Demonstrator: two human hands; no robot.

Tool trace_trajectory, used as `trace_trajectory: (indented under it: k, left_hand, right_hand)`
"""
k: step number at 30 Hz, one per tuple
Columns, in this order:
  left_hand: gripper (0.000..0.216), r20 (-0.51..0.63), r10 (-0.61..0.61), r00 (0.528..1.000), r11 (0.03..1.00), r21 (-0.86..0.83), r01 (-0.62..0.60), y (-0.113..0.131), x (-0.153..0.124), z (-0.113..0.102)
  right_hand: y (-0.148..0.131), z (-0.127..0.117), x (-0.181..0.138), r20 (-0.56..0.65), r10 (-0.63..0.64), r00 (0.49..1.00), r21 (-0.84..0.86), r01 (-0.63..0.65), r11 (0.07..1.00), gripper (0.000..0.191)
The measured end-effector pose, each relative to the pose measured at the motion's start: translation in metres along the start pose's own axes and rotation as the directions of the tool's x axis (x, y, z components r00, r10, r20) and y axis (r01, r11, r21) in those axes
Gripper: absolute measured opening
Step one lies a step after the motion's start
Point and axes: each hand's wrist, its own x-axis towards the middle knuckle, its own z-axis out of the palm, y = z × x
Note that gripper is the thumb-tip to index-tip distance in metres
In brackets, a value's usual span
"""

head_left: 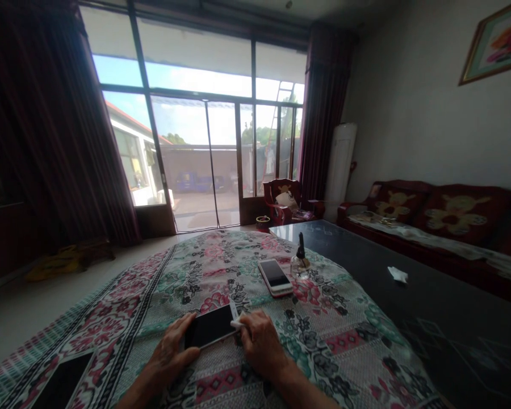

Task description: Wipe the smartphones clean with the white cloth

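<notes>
One phone (209, 328): left grip (175, 342) clasps its left end, right grip (260, 339) pinches white wad (236, 324) opposite; hard push could skid it.

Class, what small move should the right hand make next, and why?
Perhaps slide the white piece, material unclear, over the white-edged, black-screened phone: the right hand pinches it at the phone's right end, while the left hand holds the opposite end.

1. We see a pink, green and grey flowered cloth (162, 284) spread out.
2. On it, we see a white phone (275, 275) lying screen up.
3. Just beside that stands our clear, black-topped bottle (300, 266).
4. Far left, we see a dark phone (63, 380), partly out of view.
</notes>
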Motion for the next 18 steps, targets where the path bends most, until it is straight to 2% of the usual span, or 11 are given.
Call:
trace_trajectory:
  k: [4, 9, 14, 18]
  left_hand:
    - [0.068, 0.004, -0.009, 1.000, 1.000, 0.002, 0.009, -0.001, 0.000, 0.001]
    - [0.068, 0.005, -0.012, 1.000, 1.000, -0.019, 0.012, 0.000, 0.000, 0.001]
    - [0.068, 0.004, -0.028, 1.000, 0.999, -0.020, 0.028, 0.008, 0.000, -0.001]
    - [0.069, 0.006, -0.043, 0.999, 0.999, -0.018, 0.043, 0.013, 0.001, -0.002]
  right_hand:
    - [0.001, 0.004, 0.005, -0.015, 0.052, 0.999, 0.006, -0.052, 0.999, 0.021]
    - [-0.001, 0.017, 0.029, -0.030, 0.077, 0.997, -0.040, -0.078, 0.996, 0.021]
    - [-0.005, 0.020, 0.037, -0.007, 0.024, 1.000, -0.046, -0.024, 0.999, 0.019]
    - [-0.008, 0.005, 0.021, 0.071, -0.040, 0.997, -0.049, 0.044, 0.998, 0.022]
